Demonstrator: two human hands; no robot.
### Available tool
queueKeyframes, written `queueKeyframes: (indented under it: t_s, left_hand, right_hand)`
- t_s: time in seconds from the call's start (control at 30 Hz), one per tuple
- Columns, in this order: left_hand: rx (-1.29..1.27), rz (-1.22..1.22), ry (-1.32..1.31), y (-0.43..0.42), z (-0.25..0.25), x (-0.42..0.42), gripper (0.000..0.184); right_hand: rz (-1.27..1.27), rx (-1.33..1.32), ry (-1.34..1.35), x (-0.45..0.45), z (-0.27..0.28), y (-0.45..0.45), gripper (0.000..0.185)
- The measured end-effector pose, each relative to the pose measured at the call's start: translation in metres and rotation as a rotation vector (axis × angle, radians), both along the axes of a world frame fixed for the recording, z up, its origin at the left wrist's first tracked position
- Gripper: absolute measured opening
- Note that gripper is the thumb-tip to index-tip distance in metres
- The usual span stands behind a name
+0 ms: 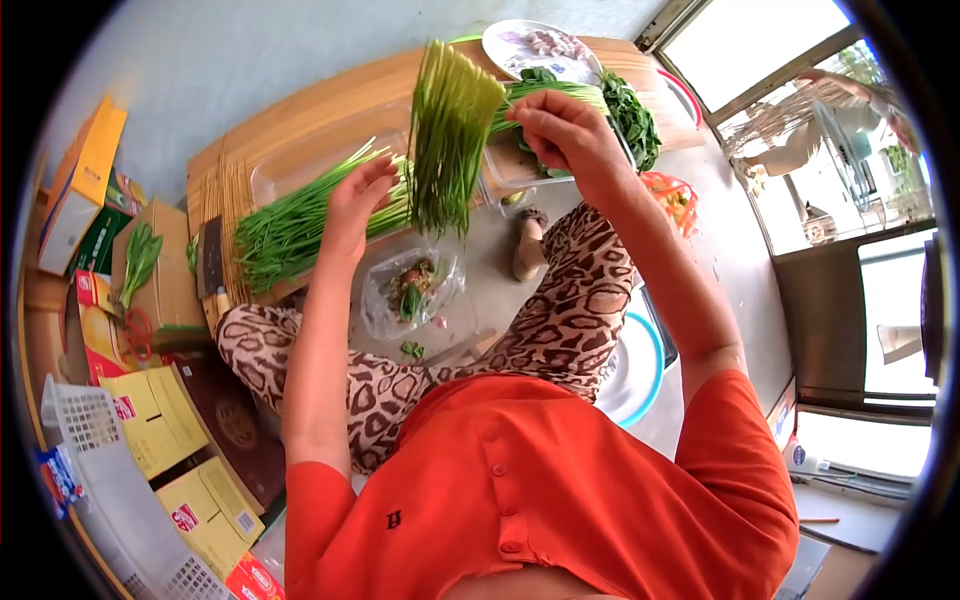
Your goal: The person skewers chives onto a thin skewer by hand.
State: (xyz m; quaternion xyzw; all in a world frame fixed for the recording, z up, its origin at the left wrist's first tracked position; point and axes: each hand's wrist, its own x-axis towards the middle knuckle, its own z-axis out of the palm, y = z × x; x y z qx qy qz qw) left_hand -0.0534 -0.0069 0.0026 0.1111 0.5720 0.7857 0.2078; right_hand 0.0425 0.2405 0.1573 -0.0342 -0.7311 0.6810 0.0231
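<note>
A flat fan of garlic chives [445,150] hangs upright in front of me, its pale cut ends at the top. My right hand [572,135] is closed in a pinch at the fan's right edge; any thin stick between the fingertips is too small to make out. To the left of the fan, my left hand [360,205] is open with its fingers stretched and slightly bent, apparently holding nothing. Beneath that hand, a thick layer of loose chives [290,235] lies in a clear tray [268,180] on the wooden board [228,150].
Thin bamboo skewers [226,180] and a cleaver [211,258] lie at the board's left end. A plate of sliced meat [500,45] and leafy greens [632,125] are at the far right. A plastic bag of scraps [385,300] sits below. Boxes [155,420] stand left.
</note>
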Motion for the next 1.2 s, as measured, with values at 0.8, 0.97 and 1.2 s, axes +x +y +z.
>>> queueKeyframes:
  t_s: [0.8,0.97,1.2]
  left_hand:
    - [-0.175,0.049,-0.233,0.0,-0.042,0.043,0.023]
    - [-0.171,0.077,-0.212,0.001,-0.031,0.054,0.024]
    - [-0.2,0.06,-0.122,-0.028,-0.001,0.059,0.022]
  right_hand:
    - [-0.823,0.076,-0.177,-0.087,-0.168,0.257,0.016]
    - [-0.776,0.699,-0.123,-0.094,-0.211,0.313,0.025]
    - [-0.292,0.719,0.136,-0.057,-0.116,0.168,0.026]
